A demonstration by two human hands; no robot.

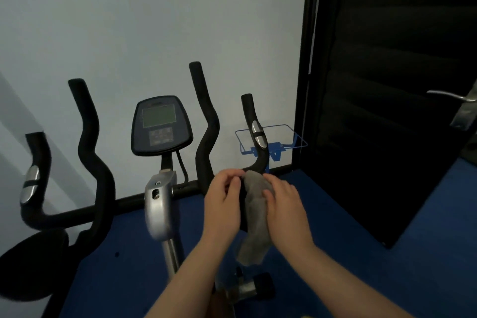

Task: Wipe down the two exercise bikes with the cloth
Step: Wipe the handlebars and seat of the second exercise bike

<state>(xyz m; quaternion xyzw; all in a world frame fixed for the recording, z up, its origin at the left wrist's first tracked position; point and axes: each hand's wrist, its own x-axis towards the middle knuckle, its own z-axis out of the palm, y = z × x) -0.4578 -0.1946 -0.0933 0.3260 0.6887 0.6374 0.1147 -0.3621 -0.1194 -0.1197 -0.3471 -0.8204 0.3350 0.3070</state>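
Holding the cloth (254, 204) between them, both hands are working at the right end of the handlebar (206, 137) of the bike (161, 204). The left hand (223, 204) is curling its fingers around the bar beside the cloth, while the right hand (285, 208) is pressing the cloth on the bar with thumb and fingers closing on it. The cloth is hanging down — its long axis is nearly vertical — and the bar's grip (254, 131) is rising up and away from the hands. The right hand is lying nearer to that grip, so I am judging that it should be sliding the cloth upward along it.
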